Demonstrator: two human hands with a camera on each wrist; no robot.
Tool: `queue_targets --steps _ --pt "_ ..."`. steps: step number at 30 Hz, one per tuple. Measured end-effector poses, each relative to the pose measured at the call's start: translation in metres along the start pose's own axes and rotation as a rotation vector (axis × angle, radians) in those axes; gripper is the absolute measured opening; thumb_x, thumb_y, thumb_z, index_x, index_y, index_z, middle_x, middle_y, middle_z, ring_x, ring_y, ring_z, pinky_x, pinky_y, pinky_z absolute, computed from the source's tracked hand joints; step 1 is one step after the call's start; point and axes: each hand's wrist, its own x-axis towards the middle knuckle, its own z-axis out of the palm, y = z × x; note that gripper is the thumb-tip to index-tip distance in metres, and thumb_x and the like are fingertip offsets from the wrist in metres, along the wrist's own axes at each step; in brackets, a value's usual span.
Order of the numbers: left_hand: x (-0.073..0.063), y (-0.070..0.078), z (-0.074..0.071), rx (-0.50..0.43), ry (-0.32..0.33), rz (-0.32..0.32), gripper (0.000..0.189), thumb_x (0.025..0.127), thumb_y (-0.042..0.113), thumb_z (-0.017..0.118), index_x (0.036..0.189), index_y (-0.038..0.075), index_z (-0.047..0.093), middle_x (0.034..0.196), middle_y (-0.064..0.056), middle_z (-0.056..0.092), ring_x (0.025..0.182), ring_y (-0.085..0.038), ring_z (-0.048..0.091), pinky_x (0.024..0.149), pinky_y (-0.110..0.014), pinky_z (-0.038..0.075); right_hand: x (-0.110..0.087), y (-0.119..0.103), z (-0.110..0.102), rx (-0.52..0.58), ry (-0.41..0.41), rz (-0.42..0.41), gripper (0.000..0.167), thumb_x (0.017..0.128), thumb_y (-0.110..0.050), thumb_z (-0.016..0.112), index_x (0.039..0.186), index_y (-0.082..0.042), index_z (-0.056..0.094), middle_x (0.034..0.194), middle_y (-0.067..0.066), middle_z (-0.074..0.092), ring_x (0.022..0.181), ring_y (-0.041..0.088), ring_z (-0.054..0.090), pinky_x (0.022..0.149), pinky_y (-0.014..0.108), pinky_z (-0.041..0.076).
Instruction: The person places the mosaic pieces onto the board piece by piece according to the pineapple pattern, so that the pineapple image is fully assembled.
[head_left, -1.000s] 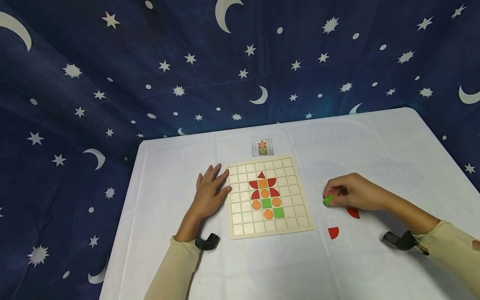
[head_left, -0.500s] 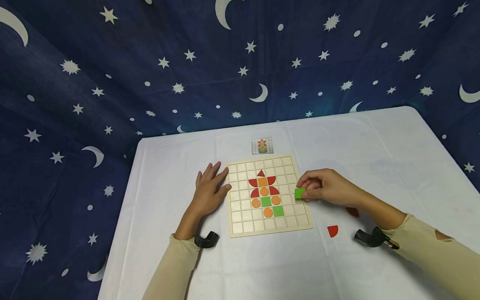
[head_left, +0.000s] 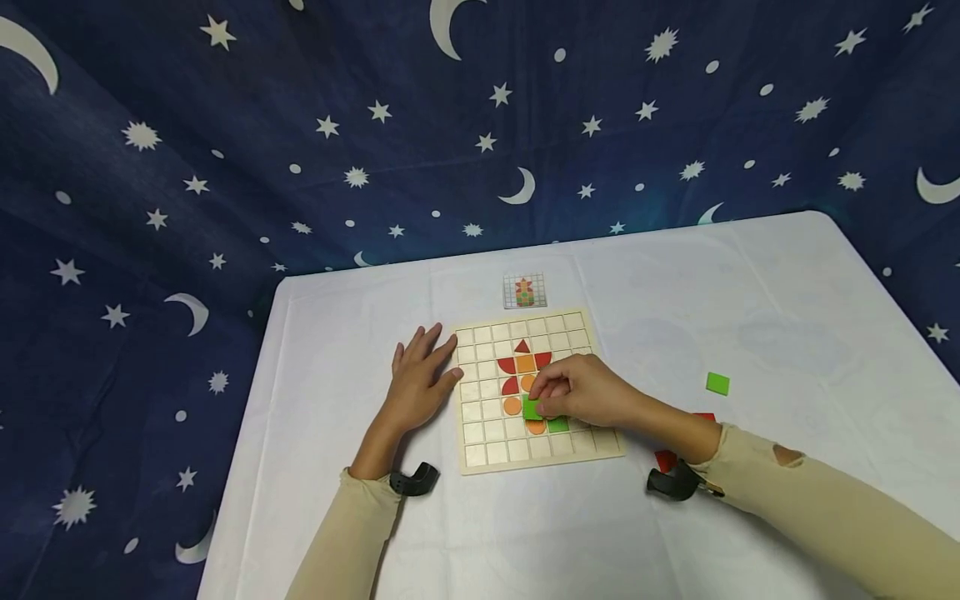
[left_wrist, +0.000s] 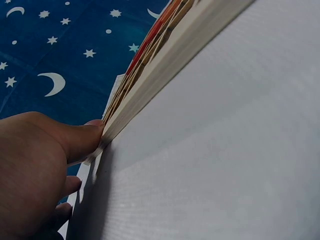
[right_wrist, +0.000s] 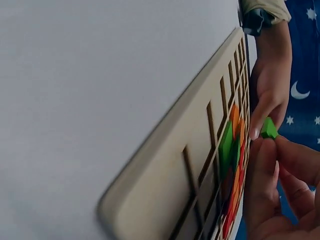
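Note:
Between thumb and fingers, my right hand pinches a green square tile over the middle of the wooden grid board. In the right wrist view the tile is held above the board's surface. My left hand lies spread at the board's left edge, its thumb touching the rim in the left wrist view. On the board are a red triangle, an orange square, red quarter-circles, orange circles and a green square. My right hand covers part of this pattern.
A small pattern card lies behind the board. Right of the board a loose green tile lies on the white table. Two red pieces are partly hidden by my right forearm. A starry blue curtain hangs behind.
My right hand has carried the green tile leftward from the table on the right to over the board's middle. A loose green tile has come into view. My left hand stays put.

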Motion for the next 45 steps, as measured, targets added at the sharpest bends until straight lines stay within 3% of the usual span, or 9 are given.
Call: queue_targets --steps 11,21,25,39,45 --pt "0.001 0.0 0.001 0.008 -0.003 -0.004 0.057 0.1 0.036 0.063 0.152 0.014 0.051 0.167 -0.013 0.032 0.158 -0.037 0.017 0.124 -0.066 0.003 0.008 -0.006 0.022 -0.131 0.008 -0.116 0.012 0.081 -0.008 0.083 0.083 -0.019 0.079 0.07 -0.013 0.071 0.065 0.002 0.065 0.065 0.023 0.053" --pt "0.0 0.0 0.0 0.008 0.001 0.001 0.057 0.1 0.036 0.064 0.151 0.014 0.052 0.166 -0.014 0.033 0.158 -0.038 0.017 0.123 -0.067 0.004 0.009 -0.011 0.034 -0.344 0.052 -0.139 0.014 0.08 -0.014 0.084 0.078 -0.027 0.081 0.077 -0.021 0.069 0.076 -0.001 0.06 0.068 0.021 0.05" --pt "0.0 0.0 0.0 0.016 0.0 -0.003 0.057 0.1 0.036 0.064 0.151 0.014 0.052 0.166 -0.013 0.034 0.158 -0.038 0.018 0.123 -0.067 0.005 0.008 -0.012 0.036 -0.406 0.067 -0.142 0.011 0.079 -0.016 0.086 0.077 -0.026 0.082 0.075 -0.019 0.065 0.074 0.0 0.057 0.063 0.021 0.048" --pt "0.0 0.001 0.0 0.015 -0.009 -0.015 0.058 0.1 0.035 0.064 0.152 0.014 0.051 0.167 -0.012 0.033 0.159 -0.037 0.016 0.124 -0.066 0.004 0.005 -0.011 0.034 -0.401 0.083 -0.121 0.014 0.072 -0.022 0.093 0.08 -0.025 0.083 0.076 -0.02 0.066 0.075 0.003 0.058 0.062 0.02 0.046" --pt "0.0 0.001 0.0 0.01 -0.008 -0.012 0.058 0.1 0.035 0.064 0.152 0.014 0.051 0.167 -0.012 0.032 0.159 -0.037 0.016 0.124 -0.066 0.004 0.004 -0.009 0.031 -0.387 0.059 -0.132 0.012 0.074 -0.024 0.091 0.083 -0.026 0.083 0.078 -0.021 0.067 0.077 0.003 0.06 0.065 0.02 0.048"
